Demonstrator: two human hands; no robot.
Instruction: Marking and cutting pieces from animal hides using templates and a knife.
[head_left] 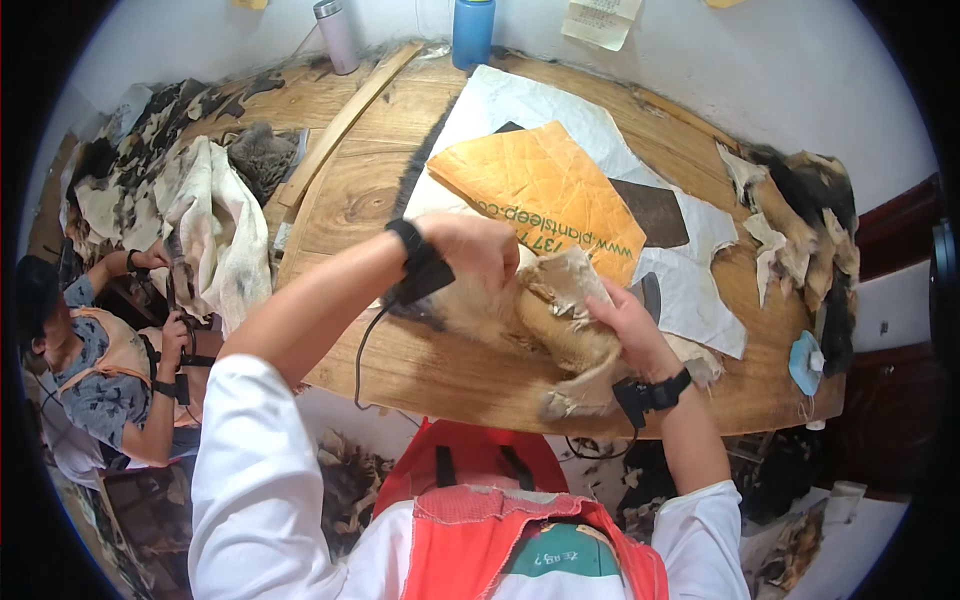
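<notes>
My right hand (627, 325) grips the pale, ragged edge of a tan fur hide (566, 333), thumb on its skin side. My left hand (480, 250) is closed above the hide's fluffy left part, knuckles up; what its fingers hold, if anything, is hidden. Beneath and behind the hide lie an orange paper pattern piece (530, 175), white paper sheets (700, 305) and a dark brown piece (648, 205), over dark fur at the left.
Wooden table (330, 230) bears a wooden strip (350, 120), pink tumbler (336, 38), blue bottle (472, 32), hide piles (215, 210) (800, 230) and a light-blue object (805, 362). At left a co-worker (110, 390) handles material. A red chair (425, 450) is below.
</notes>
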